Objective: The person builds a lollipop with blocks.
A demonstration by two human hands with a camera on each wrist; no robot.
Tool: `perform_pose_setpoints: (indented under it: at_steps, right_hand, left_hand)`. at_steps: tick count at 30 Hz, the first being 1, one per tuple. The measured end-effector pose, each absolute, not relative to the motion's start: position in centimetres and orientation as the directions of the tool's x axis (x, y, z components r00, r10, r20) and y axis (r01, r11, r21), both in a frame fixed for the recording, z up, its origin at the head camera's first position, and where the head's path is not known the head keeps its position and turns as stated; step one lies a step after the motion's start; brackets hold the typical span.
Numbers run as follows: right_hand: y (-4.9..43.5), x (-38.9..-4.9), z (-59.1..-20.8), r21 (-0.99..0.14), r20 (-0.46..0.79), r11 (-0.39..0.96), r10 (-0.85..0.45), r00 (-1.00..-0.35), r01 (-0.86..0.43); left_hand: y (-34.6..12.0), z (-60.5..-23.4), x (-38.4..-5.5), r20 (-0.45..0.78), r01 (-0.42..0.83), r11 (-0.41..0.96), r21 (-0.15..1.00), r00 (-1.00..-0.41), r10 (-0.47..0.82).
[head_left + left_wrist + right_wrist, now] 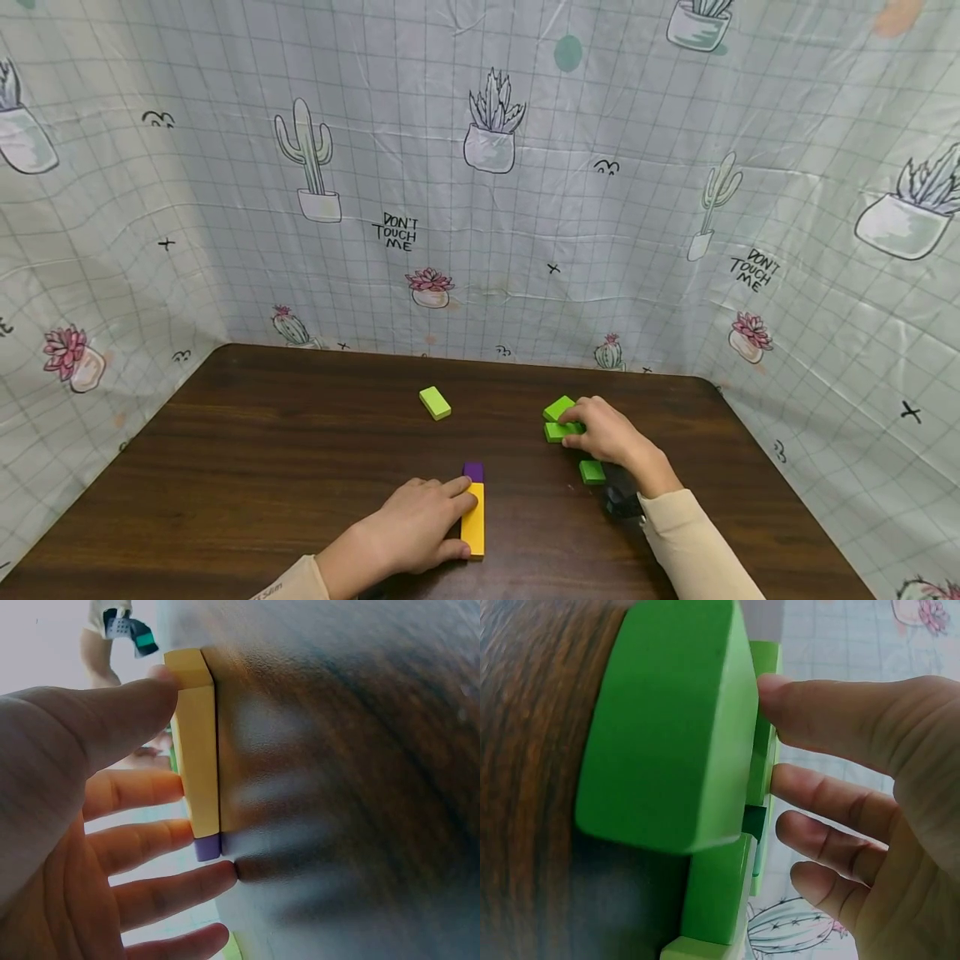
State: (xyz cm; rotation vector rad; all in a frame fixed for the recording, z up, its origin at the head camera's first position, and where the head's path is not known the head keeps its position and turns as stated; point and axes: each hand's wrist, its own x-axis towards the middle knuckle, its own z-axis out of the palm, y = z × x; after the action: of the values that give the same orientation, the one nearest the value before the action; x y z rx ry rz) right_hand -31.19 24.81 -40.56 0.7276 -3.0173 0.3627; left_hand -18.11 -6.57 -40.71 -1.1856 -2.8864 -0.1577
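On the table's near middle lies a long yellow block (473,521) with a purple block (473,472) against its far end. My left hand (420,525) touches the yellow block with thumb and fingertips, its fingers spread and fairly straight in the left wrist view. To the right, my right hand (607,429) is over a green block (556,432), thumb and fingertips at its upper edge. Another green block (558,407) lies just behind. A third green block (592,473) sits nearer, below the right wrist; it looms large in the right wrist view.
A light green block (435,402) lies alone toward the back of the dark wooden table (300,433). A patterned curtain (390,167) hangs behind and beside the table. Some dark gear (621,502) is at the right wrist.
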Motion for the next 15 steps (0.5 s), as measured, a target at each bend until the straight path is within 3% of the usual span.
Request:
perform_pose_setpoints:
  at_steps: [15]
  right_hand:
    - [24.11, -30.9, -41.25, -0.218, 0.102, 0.844, -0.48, -0.871, -0.49]
  left_hand:
    - [-6.57, -40.91, -17.97, 0.061, 0.701, 0.707, 0.093, -0.713, 0.699]
